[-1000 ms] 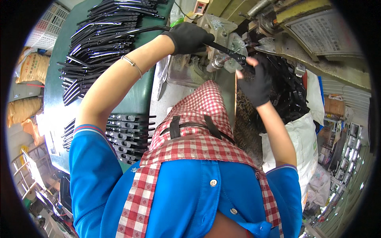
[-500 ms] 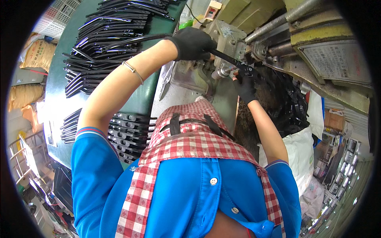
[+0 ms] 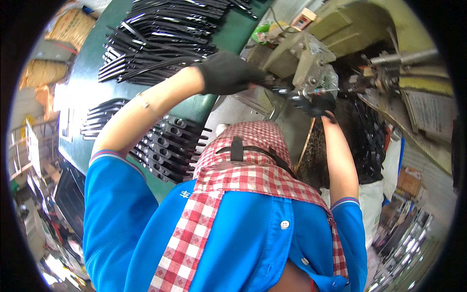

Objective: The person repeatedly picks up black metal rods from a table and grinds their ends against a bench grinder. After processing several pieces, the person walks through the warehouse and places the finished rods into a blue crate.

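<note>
My left hand (image 3: 228, 74), in a black glove, is closed round a long black metal bar (image 3: 267, 83). A thin dark length trailing left behind that wrist seems to be part of the same bar. My right hand (image 3: 318, 104), also gloved in black, is closed at the bar's far end, beside a shiny metal pin (image 3: 311, 91) on the machine. Its fingers are partly hidden and blurred. Small bright metal spots show at the bar's end between the hands. The greenish machine head (image 3: 311, 61) stands just beyond them.
Many bent black bars (image 3: 170, 34) lie stacked on the green table (image 3: 97, 92) at the left. Flat black pieces with holes (image 3: 165, 146) line its near edge. Dark parts (image 3: 367, 146) heap at the right by a white sack (image 3: 362, 204). A switch box (image 3: 304, 19) sits behind the machine.
The view has shifted, so the table and machine sit differently in it. Both hands have drawn closer together at the bar's end, and the bar has moved off the machine's front toward me.
</note>
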Demonstrator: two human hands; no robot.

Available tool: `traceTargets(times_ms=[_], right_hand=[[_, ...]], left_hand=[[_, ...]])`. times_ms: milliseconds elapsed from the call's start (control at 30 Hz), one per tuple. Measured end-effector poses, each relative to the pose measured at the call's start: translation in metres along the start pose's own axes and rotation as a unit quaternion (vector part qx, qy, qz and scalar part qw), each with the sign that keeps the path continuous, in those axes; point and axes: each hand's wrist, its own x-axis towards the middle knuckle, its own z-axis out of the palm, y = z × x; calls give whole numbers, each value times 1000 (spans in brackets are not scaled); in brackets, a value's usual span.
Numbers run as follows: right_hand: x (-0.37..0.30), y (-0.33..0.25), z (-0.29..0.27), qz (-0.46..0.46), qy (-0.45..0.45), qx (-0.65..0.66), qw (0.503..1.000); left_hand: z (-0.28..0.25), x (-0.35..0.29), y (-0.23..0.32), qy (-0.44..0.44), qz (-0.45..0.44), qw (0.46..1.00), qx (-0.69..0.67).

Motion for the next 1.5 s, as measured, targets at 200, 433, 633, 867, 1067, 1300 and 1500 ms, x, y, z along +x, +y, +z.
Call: traceTargets(times_ms=[200,433,633,867,1067,1300,1500], right_hand=[[-1,9,-7,134,-229,-177,948],[-10,28,-4,57,-192,-60,978],[-2,37,-17,140,-118,219,959],[16,-102,-117,249,-140,615,735],[19,-148,-125,280,-110,523,797],[-29,-83,-144,280,-29,433,856],[-112,123,-204,379,-1,-272,885]], left_hand=[[35,-166,-40,-69,-234,968,59],[95,-294,-35,106,-402,902,114],[101,-263,-35,184,-493,844,102],[92,-207,-88,160,-402,893,126],[84,-203,-85,63,-356,929,81],[99,-210,-100,140,-323,931,97],[68,-158,-73,169,-220,959,51]])
